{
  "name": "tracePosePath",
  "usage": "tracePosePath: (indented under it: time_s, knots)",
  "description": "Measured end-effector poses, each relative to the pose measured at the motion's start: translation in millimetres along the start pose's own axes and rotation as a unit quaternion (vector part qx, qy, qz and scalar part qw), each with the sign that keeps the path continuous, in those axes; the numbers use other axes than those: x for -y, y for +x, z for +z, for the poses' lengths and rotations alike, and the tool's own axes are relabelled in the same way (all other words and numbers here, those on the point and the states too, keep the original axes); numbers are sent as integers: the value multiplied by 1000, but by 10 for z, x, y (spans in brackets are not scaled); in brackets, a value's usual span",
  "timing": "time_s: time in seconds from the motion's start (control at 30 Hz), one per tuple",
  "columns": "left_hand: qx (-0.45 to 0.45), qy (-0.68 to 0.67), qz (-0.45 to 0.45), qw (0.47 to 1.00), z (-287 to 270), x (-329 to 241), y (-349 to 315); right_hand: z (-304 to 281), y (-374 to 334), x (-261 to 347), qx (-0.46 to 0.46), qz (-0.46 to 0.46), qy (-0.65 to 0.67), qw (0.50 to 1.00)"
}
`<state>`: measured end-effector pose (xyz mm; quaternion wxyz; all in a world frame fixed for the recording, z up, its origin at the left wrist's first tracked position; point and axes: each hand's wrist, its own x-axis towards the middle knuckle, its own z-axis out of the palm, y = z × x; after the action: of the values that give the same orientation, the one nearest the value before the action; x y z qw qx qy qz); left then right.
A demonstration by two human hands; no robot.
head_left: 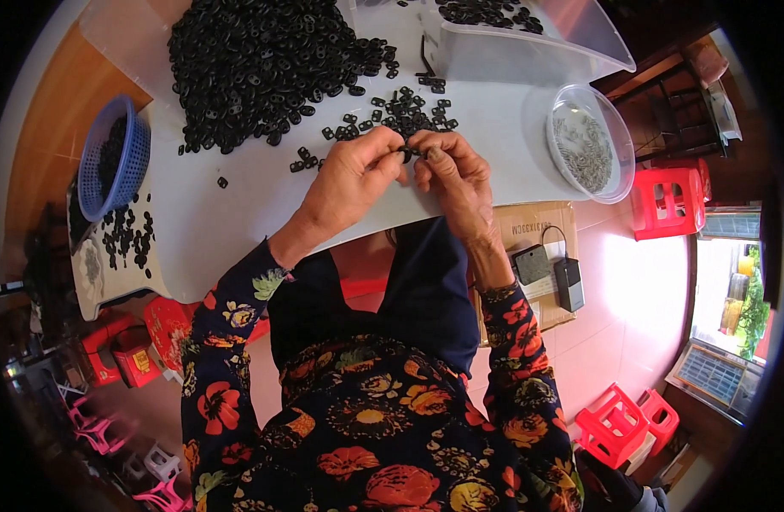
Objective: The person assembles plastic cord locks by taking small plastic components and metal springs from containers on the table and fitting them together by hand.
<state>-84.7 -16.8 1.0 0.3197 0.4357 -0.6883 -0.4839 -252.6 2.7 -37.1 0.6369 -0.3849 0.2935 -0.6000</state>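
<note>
Over the near edge of the white table [238, 205], my left hand [354, 175] and my right hand [460, 175] meet. Thumbs and fingertips of both pinch one small black piece [412, 152], mostly covered by the fingers. Just beyond them lies a small heap of black two-holed pieces [405, 111], some looking joined in pairs. A large pile of loose black oval pieces [251, 68] fills the far left. At the right stands a round clear tub [621, 145] with many small silvery metal parts [586, 149] in it.
A blue basket [136, 162] of black pieces stands at the left edge, with scattered pieces beside it. A clear plastic bin [528, 55] sits at the back right. A cardboard box [545, 218] carrying two dark devices is below the table's right side. Red stools [667, 205] stand on the floor.
</note>
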Motion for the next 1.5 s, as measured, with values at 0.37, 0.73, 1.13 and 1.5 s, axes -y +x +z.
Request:
tracePosePath:
  time_s: [0.37, 0.73, 1.13, 1.5]
  knots:
    - [-77, 205, 150, 964, 189, 10, -17, 11, 24, 23, 7, -8, -35, 999]
    - [85, -94, -102, 987, 9, -129, 123, -84, -23, 27, 56, 20, 86, 994]
    - [155, -333, -202, 908, -87, -2, 45, -105, -23, 38, 125, 57, 162, 977]
    - [27, -192, -107, 975, 11, -92, -1, -61, -21, 22, 11, 13, 140, 990]
